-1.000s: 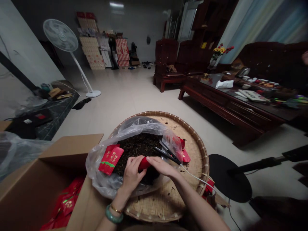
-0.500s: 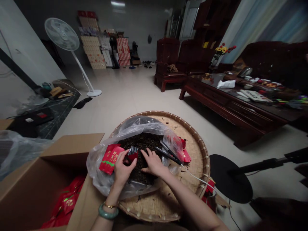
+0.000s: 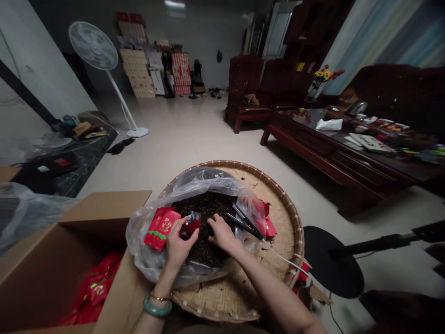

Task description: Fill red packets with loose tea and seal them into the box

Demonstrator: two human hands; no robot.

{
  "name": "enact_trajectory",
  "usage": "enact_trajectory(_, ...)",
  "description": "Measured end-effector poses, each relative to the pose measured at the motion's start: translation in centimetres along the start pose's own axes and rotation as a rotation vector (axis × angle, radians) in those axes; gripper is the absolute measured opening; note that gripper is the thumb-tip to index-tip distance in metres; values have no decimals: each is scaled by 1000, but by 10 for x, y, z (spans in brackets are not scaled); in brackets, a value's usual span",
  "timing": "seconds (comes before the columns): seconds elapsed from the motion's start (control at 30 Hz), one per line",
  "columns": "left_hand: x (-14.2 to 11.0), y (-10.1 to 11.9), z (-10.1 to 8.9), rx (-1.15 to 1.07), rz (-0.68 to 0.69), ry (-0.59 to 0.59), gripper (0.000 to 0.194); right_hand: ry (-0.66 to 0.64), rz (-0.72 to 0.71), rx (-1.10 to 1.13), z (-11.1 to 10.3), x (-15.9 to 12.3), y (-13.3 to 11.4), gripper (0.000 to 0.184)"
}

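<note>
Our right hand (image 3: 223, 235) hovers half curled at the dark leaves (image 3: 206, 202), and we can't make out whether it pinches any. At its nine o'clock sits the red packet (image 3: 193, 224), long axis unclear, the left hand (image 3: 178, 243) nearer, clasping it between thumb and fingers. Beyond, at that hand's ten o'clock, flat red pouches (image 3: 162, 228) overlie the clear bag (image 3: 137, 234).
</note>
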State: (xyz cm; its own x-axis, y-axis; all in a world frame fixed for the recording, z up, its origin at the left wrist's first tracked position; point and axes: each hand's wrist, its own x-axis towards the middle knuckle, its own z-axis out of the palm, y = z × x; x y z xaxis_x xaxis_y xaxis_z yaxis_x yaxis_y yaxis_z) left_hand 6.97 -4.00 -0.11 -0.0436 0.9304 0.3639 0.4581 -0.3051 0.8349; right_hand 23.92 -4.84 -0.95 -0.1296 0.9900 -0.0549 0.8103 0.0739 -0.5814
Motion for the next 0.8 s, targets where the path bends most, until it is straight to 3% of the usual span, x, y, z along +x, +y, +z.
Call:
enact_trajectory(0.2,1,0,-2,-2,19,10,39,86,-6,190,-4,4,10,19)
enact_trajectory(0.37,0,0,0,0,8,-4,39,82,-22,358,2,0,8,45)
enact_trajectory(0.5,-1,0,-1,4,5,2,40,97,4,514,5,0,6,35)
enact_trajectory(0.67,0,-1,-2,7,-3,22,41,169,109,834,4,4,8,24)
enact_trajectory(0.8,-1,-2,0,18,25,38,41,132,177,1189,2,1,5,25)
